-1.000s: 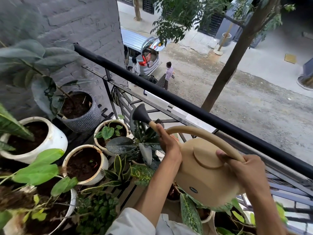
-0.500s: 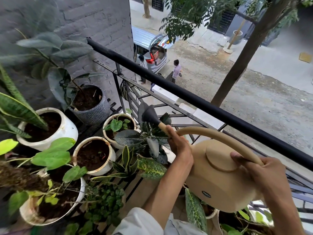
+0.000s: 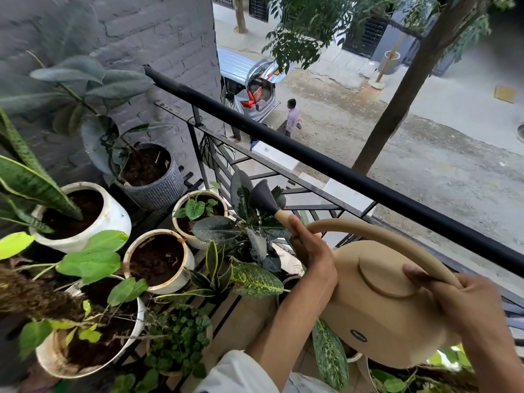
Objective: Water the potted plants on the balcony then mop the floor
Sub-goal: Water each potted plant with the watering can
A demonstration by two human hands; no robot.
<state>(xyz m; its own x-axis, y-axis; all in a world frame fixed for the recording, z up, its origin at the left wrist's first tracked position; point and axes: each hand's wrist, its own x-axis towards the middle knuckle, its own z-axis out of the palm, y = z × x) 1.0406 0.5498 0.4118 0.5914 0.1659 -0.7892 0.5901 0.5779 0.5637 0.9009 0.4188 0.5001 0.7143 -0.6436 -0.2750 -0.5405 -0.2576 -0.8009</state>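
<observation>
Slatted rack (image 3: 226, 310) under potted plants (image 3: 158, 262)

Home balcony: potted plants (image 3: 158, 259), black railing (image 3: 326, 163) (street, car (image 3: 249, 80) below).

Tan watering can (image 3: 380, 304) with round body, flat lid disc and long arched handle, held tilted with spout toward the pots. Dark grey rose head (image 3: 262, 196) at spout end, above dark-leaved rubber plant (image 3: 249, 234); thin water drops visible under it. Around: small cream pot (image 3: 198, 211) with heart-shaped leaves, cream pot (image 3: 158, 260) with bare soil, grey ribbed pot (image 3: 150, 177) near the wall, white pot (image 3: 82, 217) with snake plant.
</observation>
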